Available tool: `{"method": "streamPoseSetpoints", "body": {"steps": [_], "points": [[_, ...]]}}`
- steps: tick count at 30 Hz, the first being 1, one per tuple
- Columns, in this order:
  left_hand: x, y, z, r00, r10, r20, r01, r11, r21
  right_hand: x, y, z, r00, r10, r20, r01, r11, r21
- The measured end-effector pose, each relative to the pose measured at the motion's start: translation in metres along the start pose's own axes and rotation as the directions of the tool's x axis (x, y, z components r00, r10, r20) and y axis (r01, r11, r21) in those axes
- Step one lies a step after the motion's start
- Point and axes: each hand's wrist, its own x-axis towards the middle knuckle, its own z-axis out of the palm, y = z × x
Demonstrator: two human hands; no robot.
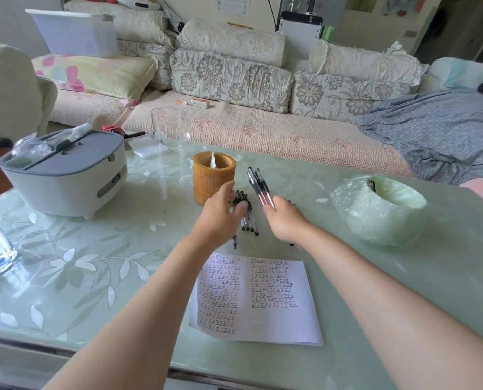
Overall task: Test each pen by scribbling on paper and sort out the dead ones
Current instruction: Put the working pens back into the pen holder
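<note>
Looking down in the head view, the right hand (282, 218) grips a bundle of pens (258, 187) by their lower ends, with its fingers curled round them. The bundle juts out past the knuckles, up and away from the person, and tilts a little toward the other hand. The left hand (220, 212) reaches forward with its fingers stretched out over the loose pens (248, 222) on the table (403, 277). The fingertips are blurred and lie on or just above the pens. No pen looks pinched or enclosed, so I take this hand to be unclenched and holding nothing.

The loose pens lie in a small row between the two hands, under the left fingertips and just beside the right hand. Their long axes run roughly away from the person, close to the line of the left hand's reach. A stray pen end shows from under each wrist.

The left hand is plainly the nearer one, and it is free. To lift a pen, I judge its fingers would have to close across a barrel from the side rather than along it.

A brown pen holder (214, 177) stands just beyond the left hand, upright. The paper (276, 319) lies on the wrist side of both hands, between the forearms, and is filled with rows of marks.
</note>
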Motion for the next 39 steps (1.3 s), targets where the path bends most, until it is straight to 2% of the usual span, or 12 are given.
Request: {"method": "streamPoseSetpoints", "body": {"steps": [3,4,6,9,12,17,20,23,27,32,39], "points": [[0.001,0.017,-0.014,0.995,-0.066,-0.070,0.037,0.932,-0.359,-0.017,-0.006,-0.005,0.978,-0.125,0.166,0.049,0.914,0.403],[0.002,0.020,-0.019,0.993,-0.081,-0.082,0.038,0.902,-0.430,-0.023,-0.008,-0.006,0.957,-0.175,0.231,0.046,0.880,0.473],[0.002,0.024,-0.029,0.992,-0.087,-0.089,0.038,0.891,-0.452,-0.033,-0.013,-0.007,0.906,-0.246,0.344,0.036,0.855,0.518],[-0.006,0.030,-0.043,0.998,-0.035,-0.060,0.012,0.937,-0.349,-0.043,-0.021,-0.004,0.855,-0.319,0.409,0.057,0.842,0.537],[-0.019,0.041,-0.055,0.995,0.078,-0.066,-0.086,0.988,-0.132,-0.047,-0.025,0.001,0.857,-0.336,0.392,0.120,0.869,0.481],[-0.036,0.046,-0.059,0.971,0.239,0.015,-0.239,0.969,0.054,-0.050,-0.035,0.015,0.858,-0.384,0.341,0.191,0.855,0.482],[-0.034,0.042,-0.065,0.962,0.272,-0.019,-0.269,0.958,0.104,-0.050,-0.047,0.022,0.839,-0.441,0.319,0.231,0.819,0.525],[-0.029,0.033,-0.074,0.962,0.263,-0.068,-0.254,0.960,0.117,-0.043,-0.059,0.031,0.864,-0.427,0.268,0.271,0.842,0.467],[-0.024,0.019,-0.078,0.962,0.252,-0.106,-0.244,0.966,0.085,-0.033,-0.069,0.042,0.899,-0.402,0.175,0.338,0.890,0.306],[-0.020,0.007,-0.084,0.971,0.166,-0.171,-0.181,0.980,-0.080,-0.018,-0.073,0.055,0.912,-0.384,0.140,0.328,0.892,0.311],[-0.017,-0.003,-0.089,0.965,0.082,-0.251,-0.102,0.993,-0.067,-0.009,-0.075,0.061,0.882,-0.423,0.210,0.338,0.876,0.344]]}}
